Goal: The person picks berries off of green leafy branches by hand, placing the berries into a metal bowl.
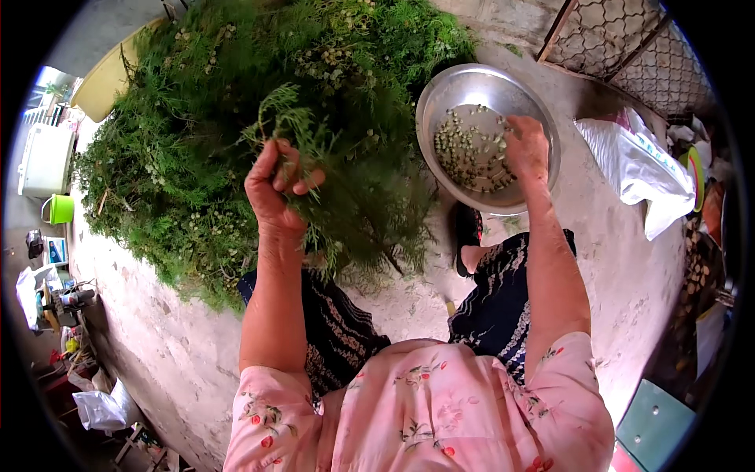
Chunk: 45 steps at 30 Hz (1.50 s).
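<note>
Between the fingers of my left hand (pixel 280 186) is a leafy green conifer sprig (pixel 292 118), held in front of a large heap of cut conifer branches (pixel 177 135). Many small round pale-green cones hang in the heap. On the right, my right hand (pixel 527 147) is over the inside of a round metal basin (pixel 429 118), fingers bent downward near its right wall. Small green cones (pixel 466 147) are scattered over the basin's bottom. Whether my right fingers hold a cone cannot be told.
The basin stands on a concrete floor by my foot in a black shoe (pixel 468 236). A white plastic sack (pixel 643 159) lies at right, below a metal lattice (pixel 625 41). At left are a yellow tub (pixel 106 76), a lime-green bucket (pixel 61 209) and assorted clutter.
</note>
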Available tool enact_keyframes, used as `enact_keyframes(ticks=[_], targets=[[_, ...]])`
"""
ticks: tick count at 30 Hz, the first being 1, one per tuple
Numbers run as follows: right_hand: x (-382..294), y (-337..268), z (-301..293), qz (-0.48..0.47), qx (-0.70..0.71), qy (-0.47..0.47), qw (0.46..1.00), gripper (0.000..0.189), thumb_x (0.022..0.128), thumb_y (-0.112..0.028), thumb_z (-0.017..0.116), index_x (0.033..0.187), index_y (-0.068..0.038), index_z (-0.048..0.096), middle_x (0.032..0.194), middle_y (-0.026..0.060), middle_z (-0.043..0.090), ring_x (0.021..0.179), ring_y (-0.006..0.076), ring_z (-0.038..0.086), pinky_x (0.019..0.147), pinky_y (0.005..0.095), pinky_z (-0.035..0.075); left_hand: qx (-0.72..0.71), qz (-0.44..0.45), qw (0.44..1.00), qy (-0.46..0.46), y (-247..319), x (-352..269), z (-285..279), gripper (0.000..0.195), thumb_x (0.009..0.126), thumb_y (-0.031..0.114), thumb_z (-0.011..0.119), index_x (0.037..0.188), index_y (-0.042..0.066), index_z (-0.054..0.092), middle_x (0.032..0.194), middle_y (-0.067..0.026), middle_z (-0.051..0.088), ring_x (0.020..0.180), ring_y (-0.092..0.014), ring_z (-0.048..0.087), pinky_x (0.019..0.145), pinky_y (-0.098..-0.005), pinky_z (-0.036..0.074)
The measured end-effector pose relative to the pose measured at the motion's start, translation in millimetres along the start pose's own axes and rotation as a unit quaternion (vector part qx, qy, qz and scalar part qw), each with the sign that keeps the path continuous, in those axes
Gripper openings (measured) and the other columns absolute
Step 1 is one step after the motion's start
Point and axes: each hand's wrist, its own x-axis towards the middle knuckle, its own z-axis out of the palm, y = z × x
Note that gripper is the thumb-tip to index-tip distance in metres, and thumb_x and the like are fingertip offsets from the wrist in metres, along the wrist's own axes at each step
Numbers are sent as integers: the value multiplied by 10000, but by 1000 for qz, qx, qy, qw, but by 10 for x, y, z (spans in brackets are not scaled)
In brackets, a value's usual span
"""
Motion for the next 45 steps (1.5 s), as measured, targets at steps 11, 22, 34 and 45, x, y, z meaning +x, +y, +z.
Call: enact_keyframes(ticks=[11, 22, 34, 45], targets=[[-726, -1746, -527, 19, 415, -102, 904, 113, 753, -7, 622, 865, -9, 601, 759, 91, 587, 637, 125, 555, 580, 251, 450, -42, 47, 997, -40, 95, 23, -10, 258, 906, 240, 451, 768, 46, 552, 427, 32, 337, 422, -84, 288, 374, -228, 291], [-1045, -2397, -219, -146, 286, -157, 934, 220, 685, -9, 665, 881, -22, 566, 796, 101, 540, 642, 245, 554, 557, 305, 461, -34, 98, 994, 40, 123, -16, -57, 220, 906, 192, 441, 758, 56, 532, 426, 46, 308, 365, -82, 231, 369, -237, 265], [-1369, -1959, -341, 24, 442, -197, 875, 187, 860, -28, 502, 1032, 12, 565, 828, 80, 611, 679, 118, 602, 618, 218, 497, -56, 198, 976, 65, 361, -124, -98, 209, 907, 220, 466, 768, 76, 526, 440, 61, 287, 395, -75, 219, 370, -231, 238], [-981, -969, -243, 86, 216, -171, 957, 453, 891, -313, 491, 1204, 12, 462, 1005, 110, 599, 913, 199, 556, 805, 284, 420, -67, 109, 886, -445, 550, -92, -190, 522, 936, 439, 282, 931, -19, 532, 349, 20, 243, 305, -87, 156, 320, -236, 284]])
